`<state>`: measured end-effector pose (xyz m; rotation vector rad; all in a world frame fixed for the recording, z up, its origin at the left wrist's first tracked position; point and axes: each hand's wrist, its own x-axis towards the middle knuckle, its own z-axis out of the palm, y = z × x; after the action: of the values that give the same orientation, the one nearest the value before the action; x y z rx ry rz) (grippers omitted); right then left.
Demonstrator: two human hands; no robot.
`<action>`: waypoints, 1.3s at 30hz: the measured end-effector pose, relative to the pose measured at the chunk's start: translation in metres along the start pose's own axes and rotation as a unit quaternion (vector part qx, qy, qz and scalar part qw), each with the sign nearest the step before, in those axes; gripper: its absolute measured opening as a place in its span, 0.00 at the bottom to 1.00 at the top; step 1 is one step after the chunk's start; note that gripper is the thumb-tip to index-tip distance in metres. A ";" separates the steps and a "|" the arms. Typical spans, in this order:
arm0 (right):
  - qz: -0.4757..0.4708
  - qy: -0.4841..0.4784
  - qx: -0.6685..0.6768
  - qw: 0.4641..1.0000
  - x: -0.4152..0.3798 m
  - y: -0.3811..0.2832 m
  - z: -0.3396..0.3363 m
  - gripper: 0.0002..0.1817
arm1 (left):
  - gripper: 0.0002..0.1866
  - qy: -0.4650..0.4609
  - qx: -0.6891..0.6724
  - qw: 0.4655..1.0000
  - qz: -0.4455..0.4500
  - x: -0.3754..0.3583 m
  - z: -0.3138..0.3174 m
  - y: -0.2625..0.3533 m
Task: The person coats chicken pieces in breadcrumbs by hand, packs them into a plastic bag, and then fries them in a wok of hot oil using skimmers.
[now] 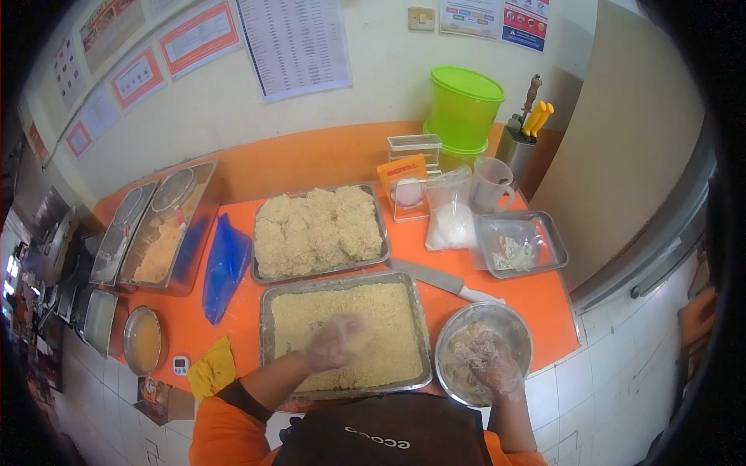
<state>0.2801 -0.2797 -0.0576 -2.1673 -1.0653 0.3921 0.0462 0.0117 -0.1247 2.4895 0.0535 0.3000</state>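
My left hand [336, 342], in a clear glove, is over the metal tray of breadcrumbs [268, 334], blurred and coated in crumbs; whether it holds anything is unclear. In a second clear glove, my right hand [493, 365] reaches into a round metal bowl [517, 322] of battered pieces and rests on them. Behind the crumb tray, a second metal tray [382, 225] is piled with several breaded pieces [318, 229].
A knife [439, 278] lies between the trays and bowl. A small tray [556, 241], bags, a jug [492, 185], green tubs [464, 105] and a knife holder [517, 147] stand at right. Lidded pans [167, 225], a blue bag [225, 264], yellow cloth [211, 369] and timer [181, 363] are left.
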 end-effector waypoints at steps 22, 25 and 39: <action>0.106 0.005 0.082 0.991 -0.007 -0.038 -0.018 0.19 | 0.43 0.116 0.297 0.932 -0.171 0.051 0.052 0.002; -0.168 0.078 -0.219 0.958 -0.008 -0.010 -0.011 0.20 | 0.39 0.139 0.273 0.942 -0.139 0.052 0.050 -0.010; -0.129 0.017 -0.106 0.986 -0.013 -0.004 -0.009 0.19 | 0.16 -0.002 0.056 0.968 -0.243 0.052 0.027 -0.003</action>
<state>0.2741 -0.2924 -0.0486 -2.1712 -1.4014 0.1268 0.1032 0.0041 -0.1374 2.4870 0.6842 0.0843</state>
